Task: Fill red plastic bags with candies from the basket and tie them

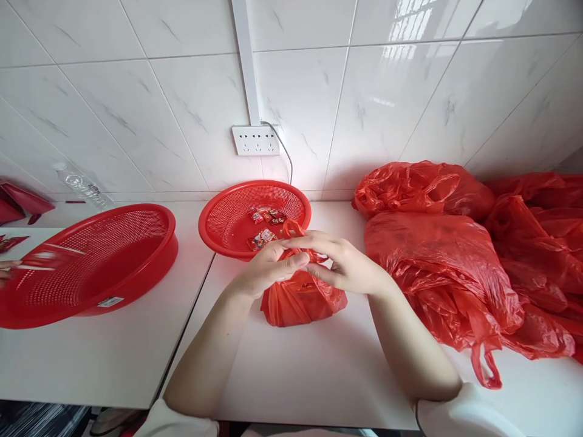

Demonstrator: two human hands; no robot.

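Note:
A small red plastic bag (303, 303) stands on the white table in front of me, its top gathered and a handle loop sticking up. My left hand (271, 265) is closed around the left side of the bag's top. From the right, my right hand (341, 261) grips the same top, its fingers curved over it and reaching toward my left hand. Just behind the bag is a round red basket (218, 227) with several small wrapped packets (263, 238) in it; the bag and my hands overlap its front rim.
Filled red plastic bags (437, 255) are heaped at the right. A larger red basket (136, 267) is at the left, where another person's hand (5, 273) holds a blurred packet. A clear bottle (84, 188) and a socket strip (255, 141) are behind.

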